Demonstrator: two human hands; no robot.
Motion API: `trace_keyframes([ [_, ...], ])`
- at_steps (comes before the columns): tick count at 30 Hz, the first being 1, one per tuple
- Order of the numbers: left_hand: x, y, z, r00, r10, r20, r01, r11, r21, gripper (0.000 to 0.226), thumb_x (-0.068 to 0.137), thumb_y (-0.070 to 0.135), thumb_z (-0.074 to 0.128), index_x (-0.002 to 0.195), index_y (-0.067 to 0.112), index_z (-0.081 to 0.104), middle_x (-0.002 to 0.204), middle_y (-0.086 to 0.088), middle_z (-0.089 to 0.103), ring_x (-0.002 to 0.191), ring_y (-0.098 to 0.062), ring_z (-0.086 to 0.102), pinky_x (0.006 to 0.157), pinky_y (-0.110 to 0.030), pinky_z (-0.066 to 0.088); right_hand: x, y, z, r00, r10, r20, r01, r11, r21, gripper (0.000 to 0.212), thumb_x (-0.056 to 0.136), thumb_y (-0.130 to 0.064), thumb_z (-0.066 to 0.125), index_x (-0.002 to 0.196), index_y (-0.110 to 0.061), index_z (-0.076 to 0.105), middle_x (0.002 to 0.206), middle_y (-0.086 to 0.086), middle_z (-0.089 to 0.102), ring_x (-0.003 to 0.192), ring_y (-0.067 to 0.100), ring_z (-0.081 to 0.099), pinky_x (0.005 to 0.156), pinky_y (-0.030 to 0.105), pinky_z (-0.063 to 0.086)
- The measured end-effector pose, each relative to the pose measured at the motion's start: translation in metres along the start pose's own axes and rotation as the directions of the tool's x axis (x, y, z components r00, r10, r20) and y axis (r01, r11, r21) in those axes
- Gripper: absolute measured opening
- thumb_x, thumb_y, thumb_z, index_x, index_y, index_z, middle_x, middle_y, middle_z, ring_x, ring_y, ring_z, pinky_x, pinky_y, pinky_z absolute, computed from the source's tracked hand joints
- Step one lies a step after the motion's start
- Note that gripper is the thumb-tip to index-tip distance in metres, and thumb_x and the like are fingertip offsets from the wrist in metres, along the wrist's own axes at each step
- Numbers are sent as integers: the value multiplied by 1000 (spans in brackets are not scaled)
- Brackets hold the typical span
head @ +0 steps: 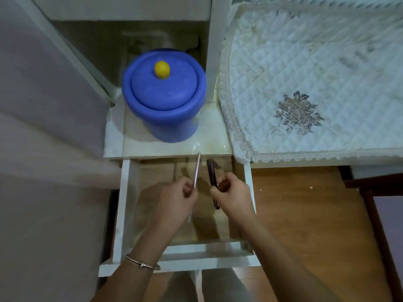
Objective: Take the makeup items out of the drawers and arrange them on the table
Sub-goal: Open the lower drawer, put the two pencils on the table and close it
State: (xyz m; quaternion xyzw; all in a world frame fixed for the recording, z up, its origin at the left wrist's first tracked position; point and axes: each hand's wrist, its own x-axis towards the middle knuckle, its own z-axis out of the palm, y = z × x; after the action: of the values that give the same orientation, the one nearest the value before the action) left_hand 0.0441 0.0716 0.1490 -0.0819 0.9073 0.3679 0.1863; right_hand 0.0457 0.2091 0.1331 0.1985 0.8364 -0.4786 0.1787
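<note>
Head view looks straight down on an open drawer pulled out from under a small ledge. Both hands are over it. Left hand is closed round a thin silver pencil, its tip reaching up to the ledge's front edge. Right hand grips a dark tube — a second dark stick shows just under its fingers, whether held or lying in the drawer I cannot tell. On the ledge stands a blue tub with a yellow knob. A quilted cloth covers the table to the right — no makeup on it.
</note>
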Motion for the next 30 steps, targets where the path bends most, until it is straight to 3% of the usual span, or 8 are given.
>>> trace_keyframes([
  [3,21,41,-6,991,122,-56,-127,988,-88,11,81,15,63,75,23,58,63,13,55,58,5,49,54,1,36,5,-19,-39,982,-73,-171,86,994,68,9,74,-13,65,76,-16,57,66,0,61,62,17,58,63,29,49],
  [5,46,75,-6,976,192,-106,-203,973,-111,4,81,14,63,84,13,65,67,5,58,58,-3,52,56,-3,36,24,-29,-69,958,-105,-268,131,988,82,11,76,-13,65,75,-18,56,65,-6,58,58,6,55,58,18,46],
  [9,103,132,8,969,209,-129,-229,960,-162,14,83,17,61,92,7,65,75,-1,59,70,-12,53,57,-14,36,80,-44,-126,916,-98,-390,112,994,14,5,80,-14,62,83,-16,58,63,-14,52,60,4,52,56,13,41],
  [13,149,165,33,981,173,-84,-184,970,-158,17,84,15,59,93,1,63,71,-3,58,69,-17,54,56,-6,42,129,-46,-162,896,-68,-440,68,998,-17,16,81,-11,60,94,-4,64,79,5,65,73,20,58,75,37,52],
  [15,165,175,45,988,142,-58,-149,979,-138,17,85,16,59,94,1,63,85,-12,66,81,-23,61,72,-22,49,148,-42,-172,887,-56,-457,36,998,-53,18,82,-10,59,98,-2,64,91,13,68,74,21,57,74,36,53],
  [18,180,183,59,996,87,-37,-91,988,-124,18,85,15,58,98,3,61,101,-15,66,91,-28,62,74,-30,49,164,-36,-181,891,-66,-450,15,993,-116,20,84,-10,56,100,-1,65,94,16,70,79,28,62,76,39,53],
  [26,181,190,63,992,128,-11,-129,986,-110,17,87,14,56,100,4,56,94,-12,61,75,-25,61,62,-30,49,167,-26,-185,877,-75,-475,-4,986,-164,21,84,-8,52,98,-2,66,88,18,69,69,25,56,67,35,49],
  [30,179,204,74,981,190,29,-187,979,-85,21,87,13,55,105,1,55,97,-14,62,85,-29,63,74,-36,54,164,-20,-192,859,-83,-505,-8,984,-177,21,84,-7,52,98,-1,67,87,18,68,68,23,53,66,36,48],
])
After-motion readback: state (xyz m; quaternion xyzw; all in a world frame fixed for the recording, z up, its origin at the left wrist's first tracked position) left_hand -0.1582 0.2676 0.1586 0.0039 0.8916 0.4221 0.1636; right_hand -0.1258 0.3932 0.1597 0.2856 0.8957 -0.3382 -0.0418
